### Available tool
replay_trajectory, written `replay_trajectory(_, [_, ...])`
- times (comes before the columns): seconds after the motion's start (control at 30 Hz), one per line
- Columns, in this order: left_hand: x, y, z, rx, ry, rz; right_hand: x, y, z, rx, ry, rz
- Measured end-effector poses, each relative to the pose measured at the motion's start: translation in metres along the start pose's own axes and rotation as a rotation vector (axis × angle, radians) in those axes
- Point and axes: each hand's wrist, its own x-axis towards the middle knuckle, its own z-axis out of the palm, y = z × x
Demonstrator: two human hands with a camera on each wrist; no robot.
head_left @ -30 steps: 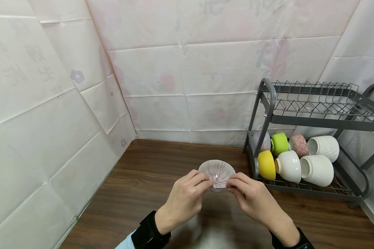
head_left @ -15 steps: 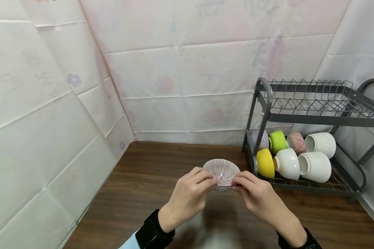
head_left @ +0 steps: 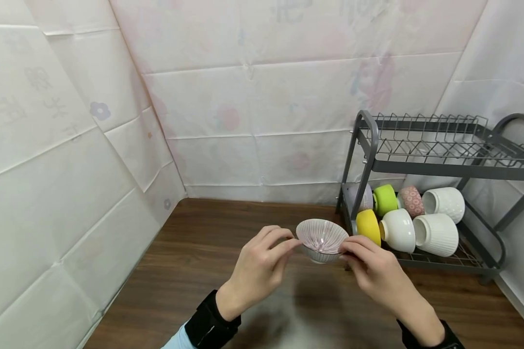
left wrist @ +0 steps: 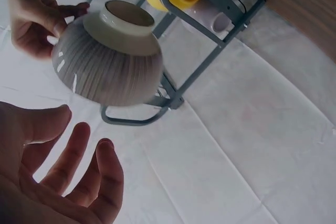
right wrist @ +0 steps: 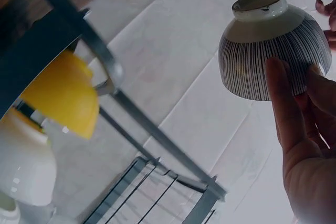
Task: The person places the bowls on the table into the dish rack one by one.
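A small bowl (head_left: 321, 241) with fine dark vertical stripes outside and a pinkish lined inside is held up over the brown table. My right hand (head_left: 375, 271) pinches its rim from the right side; in the right wrist view, fingers press the striped wall of the bowl (right wrist: 262, 56). On the other side, my left hand (head_left: 257, 271) has its fingertips close to the bowl's left rim. The left wrist view shows a gap between the left hand (left wrist: 68, 171) and the bowl (left wrist: 113, 61), with thumb and fingers spread and loosely bent.
To the right stands a dark grey two-tier dish rack (head_left: 454, 169). Its lower tier holds several cups and bowls on their sides, among them a yellow bowl (head_left: 368, 227), a green cup (head_left: 384, 199) and a white bowl (head_left: 398, 230). Pale patterned sheets (head_left: 288, 106) line the walls.
The bowl and both hands have shifted right, toward the rack. The left fingers, earlier on the rim, have come away from the bowl, while the right hand keeps its pinch.
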Motion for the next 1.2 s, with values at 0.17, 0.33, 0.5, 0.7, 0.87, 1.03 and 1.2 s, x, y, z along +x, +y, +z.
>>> replay_trajectory(0.17, [-0.003,-0.006,-0.002,-0.012,0.003,-0.019,-0.005,0.008,-0.014,0.002,0.027,0.044])
replay_trajectory(0.33, [-0.002,-0.01,-0.003,-0.022,0.006,-0.026,-0.011,0.017,-0.028,-0.013,0.044,0.094])
replay_trajectory(0.5, [0.0,-0.013,-0.003,-0.021,0.013,-0.017,-0.018,0.023,-0.042,-0.031,0.035,0.183])
replay_trajectory(0.7, [0.001,-0.015,-0.001,-0.018,0.017,-0.011,-0.024,0.028,-0.062,-0.117,0.048,0.286])
replay_trajectory(0.87, [0.0,-0.015,0.002,-0.026,0.014,-0.013,-0.027,0.034,-0.078,-0.186,0.066,0.328])
replay_trajectory(1.03, [0.001,-0.015,0.005,-0.033,0.012,-0.011,-0.033,0.04,-0.091,-0.201,0.094,0.408])
replay_trajectory(1.2, [0.0,-0.015,0.007,-0.039,-0.001,-0.015,-0.039,0.048,-0.099,-0.19,0.136,0.453])
